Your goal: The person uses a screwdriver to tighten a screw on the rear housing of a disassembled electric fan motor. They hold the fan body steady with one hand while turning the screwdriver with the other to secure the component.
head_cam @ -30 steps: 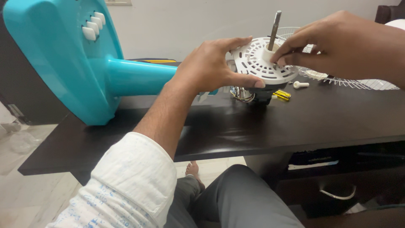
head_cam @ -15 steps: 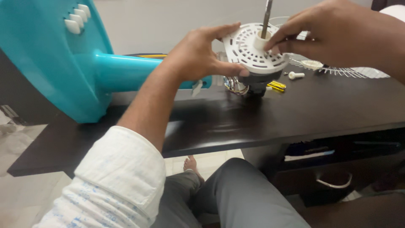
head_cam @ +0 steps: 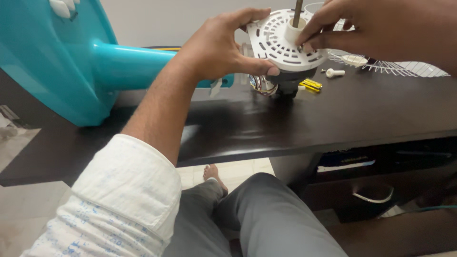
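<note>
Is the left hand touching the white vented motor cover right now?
Touching. The head view shows the left hand wrapped around the edge of the white vented motor cover, thumb pressed under its rim and fingers over the top.

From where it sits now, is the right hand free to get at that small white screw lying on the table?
Probably yes. The right hand pinches at the white motor cover around the shaft, and the white screw lies on the dark table just below it, uncovered, beside the wire grille.
</note>
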